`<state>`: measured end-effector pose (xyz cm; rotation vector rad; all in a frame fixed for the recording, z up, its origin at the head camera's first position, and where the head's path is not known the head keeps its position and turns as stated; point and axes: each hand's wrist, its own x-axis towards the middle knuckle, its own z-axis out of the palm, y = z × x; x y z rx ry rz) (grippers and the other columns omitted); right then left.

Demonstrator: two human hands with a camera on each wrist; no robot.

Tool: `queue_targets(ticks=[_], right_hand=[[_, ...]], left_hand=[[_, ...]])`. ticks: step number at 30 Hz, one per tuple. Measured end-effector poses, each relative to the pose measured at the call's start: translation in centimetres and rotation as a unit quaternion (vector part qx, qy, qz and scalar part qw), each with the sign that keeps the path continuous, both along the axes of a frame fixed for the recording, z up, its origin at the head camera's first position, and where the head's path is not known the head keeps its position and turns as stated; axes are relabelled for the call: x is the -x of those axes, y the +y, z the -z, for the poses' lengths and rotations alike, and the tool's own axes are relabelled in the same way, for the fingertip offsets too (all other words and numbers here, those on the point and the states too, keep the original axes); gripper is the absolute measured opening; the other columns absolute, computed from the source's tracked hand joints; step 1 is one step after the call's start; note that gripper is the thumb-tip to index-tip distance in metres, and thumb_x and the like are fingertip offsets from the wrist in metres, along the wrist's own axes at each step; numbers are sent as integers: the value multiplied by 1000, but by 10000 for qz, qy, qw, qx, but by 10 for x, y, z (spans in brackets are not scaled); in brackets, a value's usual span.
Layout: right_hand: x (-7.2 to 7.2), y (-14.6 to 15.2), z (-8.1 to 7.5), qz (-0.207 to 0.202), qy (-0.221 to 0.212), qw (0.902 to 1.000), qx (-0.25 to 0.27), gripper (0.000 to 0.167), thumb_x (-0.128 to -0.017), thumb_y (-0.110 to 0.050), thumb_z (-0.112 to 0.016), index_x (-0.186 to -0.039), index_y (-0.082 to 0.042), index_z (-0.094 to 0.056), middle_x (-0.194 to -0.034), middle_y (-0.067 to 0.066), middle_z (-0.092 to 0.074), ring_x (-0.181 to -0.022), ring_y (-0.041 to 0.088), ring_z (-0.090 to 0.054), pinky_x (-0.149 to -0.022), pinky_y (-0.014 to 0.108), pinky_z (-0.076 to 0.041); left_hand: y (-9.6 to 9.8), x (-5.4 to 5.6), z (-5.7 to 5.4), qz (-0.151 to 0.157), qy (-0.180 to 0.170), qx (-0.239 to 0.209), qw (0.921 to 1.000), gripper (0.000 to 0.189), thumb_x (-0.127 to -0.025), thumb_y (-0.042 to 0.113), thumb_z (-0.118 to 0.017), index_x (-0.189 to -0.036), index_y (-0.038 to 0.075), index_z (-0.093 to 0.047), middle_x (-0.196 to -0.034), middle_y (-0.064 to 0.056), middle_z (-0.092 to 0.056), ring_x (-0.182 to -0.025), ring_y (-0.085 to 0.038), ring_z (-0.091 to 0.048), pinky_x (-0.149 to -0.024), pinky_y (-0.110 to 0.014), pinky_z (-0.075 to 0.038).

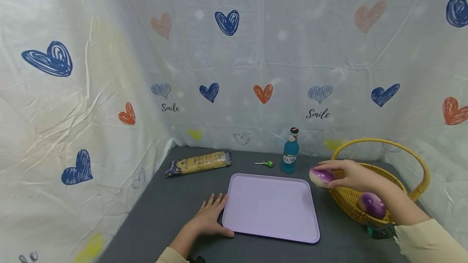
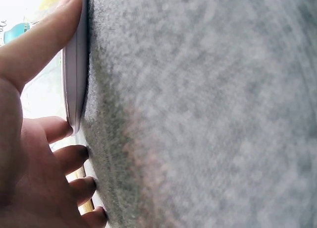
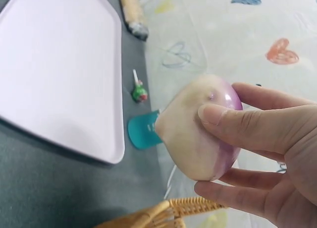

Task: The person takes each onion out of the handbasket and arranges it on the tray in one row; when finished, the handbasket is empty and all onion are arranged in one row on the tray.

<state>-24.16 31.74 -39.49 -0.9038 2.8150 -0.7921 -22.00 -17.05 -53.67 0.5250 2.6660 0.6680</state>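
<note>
In the head view my right hand [image 1: 347,173] holds a purple-and-white turnip [image 1: 321,177] beside the basket's left rim. The right wrist view shows thumb and fingers gripping that turnip [image 3: 195,131], its pale pointed end facing the tray. A second turnip [image 1: 372,205] lies inside the yellow wicker basket [image 1: 345,204], under my right forearm. My left hand [image 1: 210,218] rests with spread fingers at the left edge of the lilac tray [image 1: 270,208]. Up close, the left thumb [image 2: 44,37] and a fingertip touch the tray's side [image 2: 75,84].
Behind the tray a blue bottle [image 1: 290,153] stands upright, with a green lollipop [image 1: 268,163] lying to its left. A yellow noodle-like packet [image 1: 199,163] lies at the back left. The basket's tall handle [image 1: 380,141] arches over it. White cloth with hearts hangs around the grey table [image 1: 161,214].
</note>
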Motion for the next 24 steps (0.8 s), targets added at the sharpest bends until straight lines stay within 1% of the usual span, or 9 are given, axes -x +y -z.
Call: queue_targets(ticks=[3,7,10,15,19,24], right_hand=[[1,-6,1,-2,-84,9999,54,49,-88,-27,-78,-135,-18,-66,-138,19,-62,-115,38,-63,-89,51,-57],[3,-12,1,-127,-123,9998,97,48,-89,-26,-78,-135,-17,-66,-139,20,-60,-116,40,-63,-90,54,-56],[4,-16,2,-152,-190,9996,108,49,-89,-26,-77,-135,-17,-65,-141,21,-59,-117,41,-62,-90,53,-56],[6,-21,5,-223,-304,9991,212,49,-90,-25,-77,-136,-17,-65,-143,23,-57,-121,44,-60,-90,51,-57],[9,-24,8,-325,-199,9991,207,50,-89,-27,-77,-137,-17,-64,-143,22,-57,-124,45,-58,-92,50,-57],[12,-29,12,-422,-6,9989,199,51,-89,-28,-77,-137,-17,-65,-142,20,-58,-124,43,-59,-93,39,-57]], left_hand=[[-1,1,3,-8,-17,-67,10000,129,-65,75,-79,-163,15,-21,-168,-17,-16,-155,-45,-3,-119,-71,-6],[-1,1,7,-59,-17,-134,9999,131,-62,81,-75,-163,18,-20,-169,-15,-15,-155,-44,-2,-120,-69,-4],[-1,0,4,-28,-6,-194,9998,131,-63,79,-77,-163,16,-21,-168,-17,-16,-155,-46,-3,-118,-71,-5],[0,-2,-2,-1,-70,-103,9999,128,-66,73,-80,-163,15,-20,-168,-17,-16,-155,-46,-4,-118,-71,-5],[0,-2,-3,4,-22,10,10000,126,-68,70,-81,-163,13,-20,-168,-16,-17,-155,-46,-5,-119,-70,-8],[2,-3,-3,5,111,38,9999,125,-68,66,-83,-162,11,-22,-168,-17,-19,-155,-46,-7,-118,-70,-10]])
